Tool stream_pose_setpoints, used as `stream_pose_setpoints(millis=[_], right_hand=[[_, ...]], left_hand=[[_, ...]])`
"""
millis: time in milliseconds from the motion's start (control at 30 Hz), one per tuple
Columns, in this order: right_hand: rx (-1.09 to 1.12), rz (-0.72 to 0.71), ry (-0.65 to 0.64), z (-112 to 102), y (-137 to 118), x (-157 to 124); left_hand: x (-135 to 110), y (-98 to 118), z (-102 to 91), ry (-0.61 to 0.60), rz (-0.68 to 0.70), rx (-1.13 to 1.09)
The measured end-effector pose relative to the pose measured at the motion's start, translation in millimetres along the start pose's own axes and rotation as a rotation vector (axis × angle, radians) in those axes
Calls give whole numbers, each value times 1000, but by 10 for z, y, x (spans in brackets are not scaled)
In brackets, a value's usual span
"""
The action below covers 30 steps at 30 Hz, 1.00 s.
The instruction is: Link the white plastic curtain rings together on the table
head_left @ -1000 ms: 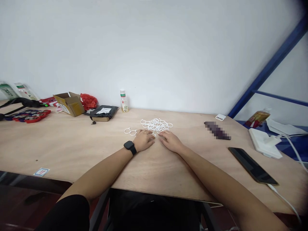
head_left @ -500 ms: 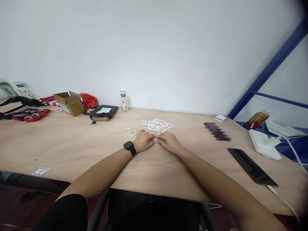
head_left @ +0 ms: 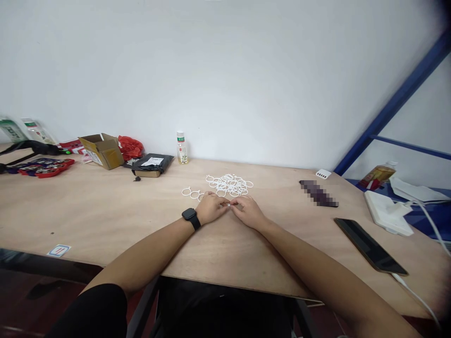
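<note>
One wooden table (head_left: 116,211) bore a heap of white rings (head_left: 233,184); just nearer me, my left hand (head_left: 212,208) and right hand (head_left: 248,211) pinched a small, mostly hidden white piece (head_left: 229,204) between them. I judged I was working it, which called for steady pressure; a second earlier, those hands stood apart.

Left hand (head_left: 212,208) and right hand (head_left: 248,211) are pinching a small white piece (head_left: 229,204) between them, mostly hidden. White ring pile (head_left: 231,184) is lying just beyond. Bottle (head_left: 182,148) is standing near wall (head_left: 225,84); phone (head_left: 369,245) is lying at right, cable (head_left: 413,292) plugged in.
</note>
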State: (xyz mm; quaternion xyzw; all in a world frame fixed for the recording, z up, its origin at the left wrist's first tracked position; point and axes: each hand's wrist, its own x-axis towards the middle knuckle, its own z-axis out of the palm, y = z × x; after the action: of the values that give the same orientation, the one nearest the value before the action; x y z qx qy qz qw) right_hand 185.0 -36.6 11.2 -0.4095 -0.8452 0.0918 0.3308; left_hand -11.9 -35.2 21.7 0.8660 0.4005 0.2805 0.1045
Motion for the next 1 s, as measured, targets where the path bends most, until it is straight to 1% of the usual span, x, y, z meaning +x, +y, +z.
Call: stream_pose_setpoints(millis=[133, 233, 333, 467, 800, 1000], right_hand=[[107, 19, 89, -14, -61, -6], [152, 30, 119, -38, -71, -7], [139, 24, 110, -56, -58, -4], [124, 16, 93, -61, -35, 2], [91, -70, 45, -83, -35, -22], [96, -74, 40, -79, -44, -8]], left_hand=[[5, -22, 14, 44, 0, -44], [6, -45, 33, 93, -20, -65], [4, -54, 47, 127, -27, -91], [-4, -34, 43, 137, -6, -111], [-36, 9, 4, 111, 8, -144], [-16, 4, -14, 114, 43, -112]])
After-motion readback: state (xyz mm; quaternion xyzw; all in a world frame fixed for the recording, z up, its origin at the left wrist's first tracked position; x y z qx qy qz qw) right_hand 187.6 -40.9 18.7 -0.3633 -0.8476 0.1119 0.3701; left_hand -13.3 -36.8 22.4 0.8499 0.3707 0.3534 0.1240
